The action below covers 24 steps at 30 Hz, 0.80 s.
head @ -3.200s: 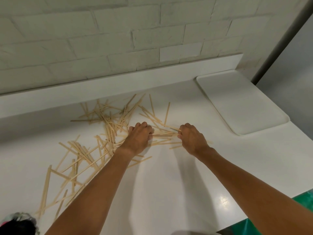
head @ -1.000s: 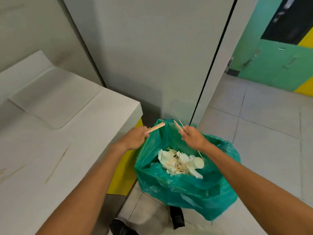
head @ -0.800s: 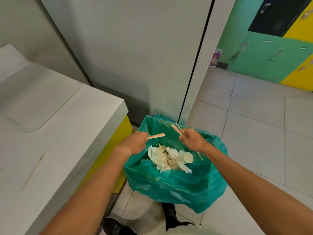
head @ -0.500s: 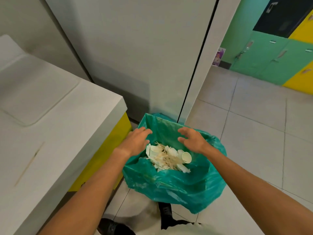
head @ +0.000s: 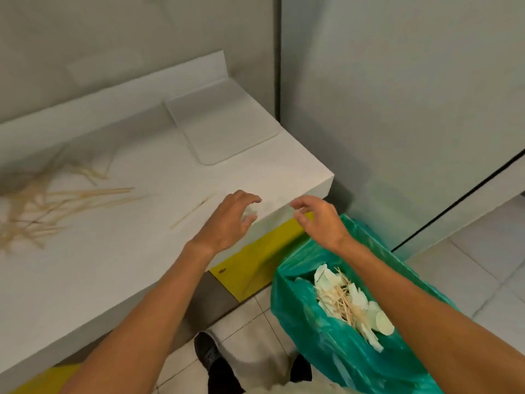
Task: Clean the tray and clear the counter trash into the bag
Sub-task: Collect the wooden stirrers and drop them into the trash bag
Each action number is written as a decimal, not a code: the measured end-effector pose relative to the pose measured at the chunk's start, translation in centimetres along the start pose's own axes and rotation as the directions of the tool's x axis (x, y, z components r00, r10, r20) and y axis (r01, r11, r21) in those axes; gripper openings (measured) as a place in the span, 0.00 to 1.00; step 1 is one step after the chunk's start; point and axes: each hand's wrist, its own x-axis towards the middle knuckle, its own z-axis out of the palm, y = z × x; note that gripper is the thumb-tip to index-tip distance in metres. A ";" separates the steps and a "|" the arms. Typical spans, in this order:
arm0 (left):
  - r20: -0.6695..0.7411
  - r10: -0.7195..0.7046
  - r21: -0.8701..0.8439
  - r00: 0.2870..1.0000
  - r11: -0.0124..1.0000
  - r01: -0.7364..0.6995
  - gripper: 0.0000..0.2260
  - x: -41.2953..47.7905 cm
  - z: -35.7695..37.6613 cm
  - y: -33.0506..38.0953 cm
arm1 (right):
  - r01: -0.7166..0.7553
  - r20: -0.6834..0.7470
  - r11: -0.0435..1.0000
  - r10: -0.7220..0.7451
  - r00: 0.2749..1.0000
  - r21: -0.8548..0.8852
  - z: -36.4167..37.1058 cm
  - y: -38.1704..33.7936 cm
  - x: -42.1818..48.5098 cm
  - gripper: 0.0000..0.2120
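Nothing is held in either hand. The left hand (head: 230, 220) is spread above the bench (head: 113, 265) close to its outer edge, with the fingers loosely bent. The right hand (head: 318, 220) is poised just beside it, off the bench's edge, its fingers likewise relaxed and empty. The green bag (head: 312, 351) is stood open on the floor (head: 483, 265) below the right hand and back toward the body, near the bench end. It is presumably placed there so that a handful can be dropped in with one short swing. Rubbish (head: 346, 302), pale scraps mixed with thin sticks, is already seen inside it. The wooden sticks (head: 34, 211) that make up the counter trash are scattered well to the left of the left hand and are blurred in this view. One stray stick (head: 191, 213) is seen just left of that hand. The tray (head: 224, 126) is laid flat beyond both hands, toward the wall, and whether it has been wiped cannot be told. The hands are judged to be half-open because another scoop is being prepared. The stray stick is nearest to reach, and the big pile is the larger job. Thin sticks lying flat on a smooth top are likely to be hard to pinch singly, so raking them into a bundle first is called for.
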 end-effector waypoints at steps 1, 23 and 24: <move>-0.025 -0.033 0.009 0.999 0.999 0.034 0.15 -0.9 -1.1 -1.2 | 0.040 0.024 0.999 -0.040 0.999 -0.003 1.1 -1.2 0.9 0.11; -0.338 -0.522 0.034 0.783 0.825 0.564 0.15 -13.0 -17.6 -24.6 | 0.356 0.265 0.857 -0.269 0.926 -0.374 19.5 -14.9 12.2 0.04; -0.351 -0.544 0.023 0.762 0.808 0.588 0.16 -13.4 -18.3 -25.6 | 0.381 0.286 0.829 -0.280 0.917 -0.409 20.3 -15.2 12.6 0.05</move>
